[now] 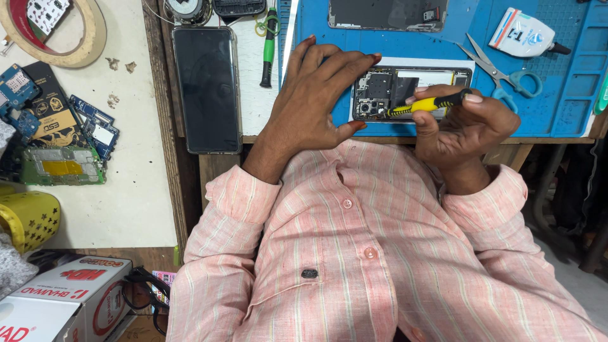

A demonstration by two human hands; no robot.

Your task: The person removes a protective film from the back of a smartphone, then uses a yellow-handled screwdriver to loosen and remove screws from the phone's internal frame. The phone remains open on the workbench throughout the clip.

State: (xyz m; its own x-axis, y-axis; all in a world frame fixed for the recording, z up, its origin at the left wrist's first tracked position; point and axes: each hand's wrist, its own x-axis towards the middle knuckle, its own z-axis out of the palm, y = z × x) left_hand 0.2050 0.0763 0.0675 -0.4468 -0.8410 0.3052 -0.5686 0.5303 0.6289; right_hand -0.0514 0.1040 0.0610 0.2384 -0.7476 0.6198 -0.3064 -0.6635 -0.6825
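Nearest the camera is the person's pink striped shirt [354, 253], both sleeves reaching up to the desk [126, 202] edge. The right hand [465, 126] has its grip closed around a yellow-handled screwdriver [430, 103], the tip pointing left into the camera end of an opened phone [405, 92] that lies on the blue work mat [544, 82] just past the desk edge. The left hand [316, 95] lies flat with fingers spread and nothing in its grip, fingertips pressing the phone's left end to steady it. By the look of it, a screw in the exposed board is being worked; the next move seems to call for keeping the tip seated and square while the phone is held from sliding.

To the left lie a dark phone in a clear case [207, 88], loose circuit boards [60, 136], a yellow mug [28, 218] and a tape roll [60, 31]. Further back on the mat sit scissors [500, 73], a white glue bottle [522, 31], another phone shell [386, 14] and a green screwdriver [270, 47]
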